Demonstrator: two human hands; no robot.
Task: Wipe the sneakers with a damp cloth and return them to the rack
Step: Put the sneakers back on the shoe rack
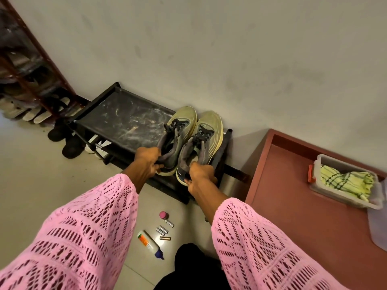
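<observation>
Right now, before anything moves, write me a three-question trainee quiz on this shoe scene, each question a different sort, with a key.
1. True or false: the left hand and right hand each grip one sneaker by its heel.
2. Where does the yellow cloth lie? A) on the rack B) in the clear plastic box C) on the floor
3. Fill in: the toes of the left sneaker and right sneaker point toward the ____.

Key: 1 true; 2 B, the box sits on the red-brown surface; 3 wall, with both shoes over the right end of the black rack.
</observation>
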